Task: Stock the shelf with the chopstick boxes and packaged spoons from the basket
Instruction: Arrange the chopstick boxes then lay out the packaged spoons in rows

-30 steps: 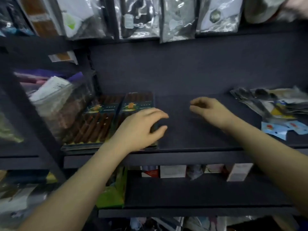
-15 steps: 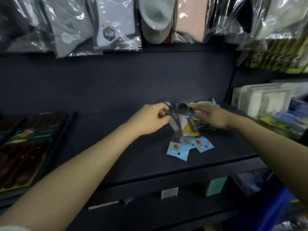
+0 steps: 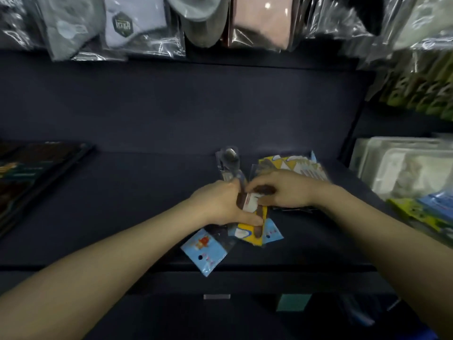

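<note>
Hardly anything can be read here. The pale sock pack (image 3: pixel 137 28) hanging near the top edge of the shelf unit, left of the middle, bears a dark hexagonal badge (image 3: pixel 121 24) with light characters too blurred to make out. On the shelf (image 3: pixel 147 192), the packaged spoons (image 3: pixel 250 231) near the front edge carry blue and yellow header cards with small printed pictures and marks that stay illegible, the chopstick boxes (image 3: pixel 31 173) at the left edge show only a smeared yellow emblem, and the two price tags (image 3: pixel 217 296) on the shelf's front lip show no legible figures.
</note>
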